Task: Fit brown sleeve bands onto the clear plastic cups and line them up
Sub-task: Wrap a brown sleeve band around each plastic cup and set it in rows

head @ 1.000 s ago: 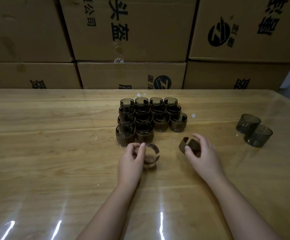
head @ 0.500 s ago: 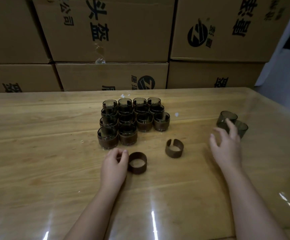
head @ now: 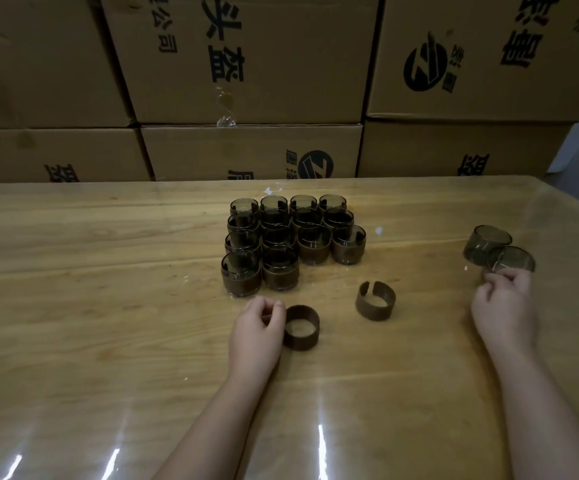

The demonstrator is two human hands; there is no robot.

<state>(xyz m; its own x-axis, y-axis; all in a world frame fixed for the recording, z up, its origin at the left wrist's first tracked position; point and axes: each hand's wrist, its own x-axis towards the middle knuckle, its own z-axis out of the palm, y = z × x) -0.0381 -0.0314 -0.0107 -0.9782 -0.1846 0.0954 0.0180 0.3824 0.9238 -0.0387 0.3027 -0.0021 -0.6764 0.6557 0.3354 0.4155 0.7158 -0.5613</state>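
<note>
Cup sleeving at a table [head: 108, 306]
A brown band [head: 301, 328] is pinched by the left hand [head: 256, 329], near the banded cups [head: 291, 240]; the nearer clear cup [head: 511, 259], far right, is seemingly gripped by the curled right hand [head: 504, 306].

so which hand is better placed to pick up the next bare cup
Right. The right hand is at the nearer bare cup, fingers curled against its near wall. The left hand is far across from both bare cups and pinches the closed brown band.
</note>
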